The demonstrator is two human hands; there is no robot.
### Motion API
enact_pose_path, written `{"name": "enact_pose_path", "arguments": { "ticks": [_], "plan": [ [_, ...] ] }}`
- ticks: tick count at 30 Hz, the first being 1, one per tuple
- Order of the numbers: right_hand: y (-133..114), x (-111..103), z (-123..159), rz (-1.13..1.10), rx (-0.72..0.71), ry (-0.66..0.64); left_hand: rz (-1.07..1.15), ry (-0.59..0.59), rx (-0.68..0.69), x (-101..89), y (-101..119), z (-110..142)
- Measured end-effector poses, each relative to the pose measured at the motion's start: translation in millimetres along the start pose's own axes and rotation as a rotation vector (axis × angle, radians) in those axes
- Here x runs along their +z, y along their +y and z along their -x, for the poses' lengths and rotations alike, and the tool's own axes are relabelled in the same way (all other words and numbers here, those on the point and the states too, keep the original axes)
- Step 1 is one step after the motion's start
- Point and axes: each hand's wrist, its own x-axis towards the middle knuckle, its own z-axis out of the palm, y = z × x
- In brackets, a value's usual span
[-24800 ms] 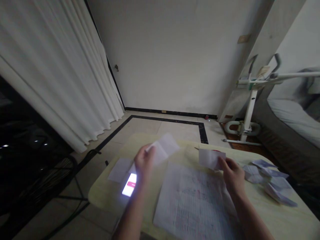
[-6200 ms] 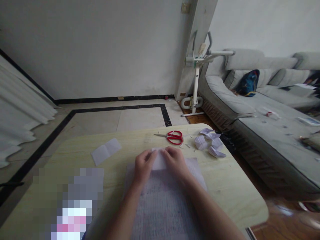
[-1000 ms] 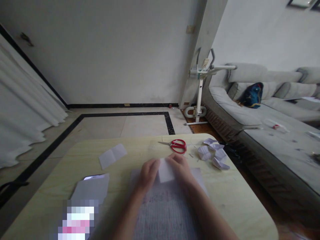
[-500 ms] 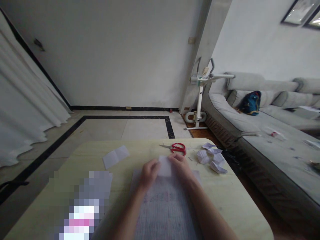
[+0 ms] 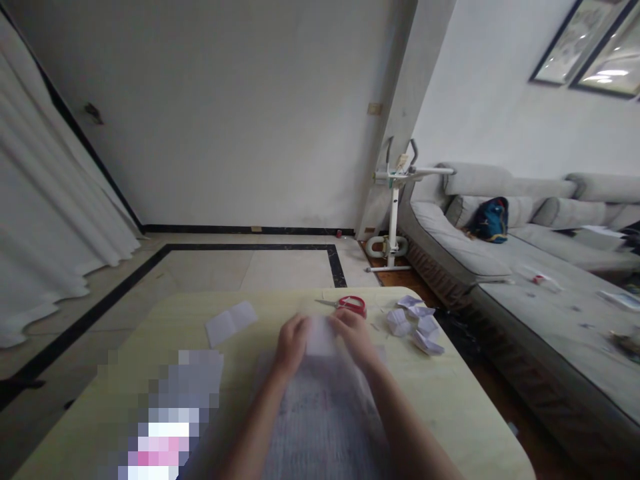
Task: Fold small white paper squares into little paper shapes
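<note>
My left hand [image 5: 291,343] and my right hand [image 5: 354,335] together pinch a small folded piece of white paper [image 5: 320,335] between them, just above a large written sheet [image 5: 325,413] that lies on the pale wooden table [image 5: 450,400]. Both hands have fingers closed on the paper's edges. Red-handled scissors [image 5: 347,305] lie just beyond my right hand. A small pile of folded paper shapes [image 5: 415,323] sits to the right of the scissors.
A creased slip of paper [image 5: 231,322] lies left of my hands. A blurred-out patch [image 5: 165,413] covers the near left of the table. Beyond are a tiled floor, a white exercise machine [image 5: 395,200], a grey sofa [image 5: 525,267] and curtains [image 5: 45,220].
The view has tilted upward, so table and hands sit lower in the picture. Both hands still hold the small paper, shifted slightly on it.
</note>
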Motion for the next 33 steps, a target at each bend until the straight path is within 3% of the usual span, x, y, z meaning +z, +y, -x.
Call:
{"name": "enact_pose_path", "arguments": {
  "ticks": [3,6,9,14,20,26,31,33],
  "plan": [
    [2,10,0,0.033,0.023,-0.055,-0.015,0.131,0.01,0.9,-3,-3],
    [6,17,1,0.051,0.039,-0.075,0.006,0.167,0.028,0.8,-10,-2],
    [9,18,2,0.032,0.053,-0.002,0.039,0.131,-0.004,-0.5,-18,0],
    [12,14,1,0.105,0.033,0.098,0.023,-0.054,-0.067,-2.3,-25,4],
    [13,13,3,0.165,0.009,0.112,0.026,-0.035,-0.082,-0.8,-20,5],
    [16,15,8,0.233,-0.102,0.175,0.063,0.016,-0.11,3.5,-22,6],
    [20,14,10,0.306,-0.26,0.263,0.098,0.171,-0.042,2.6,-22,7],
    [23,14,11,0.339,-0.36,0.286,0.125,0.123,-0.086,2.7,-19,9]
  ]
}}
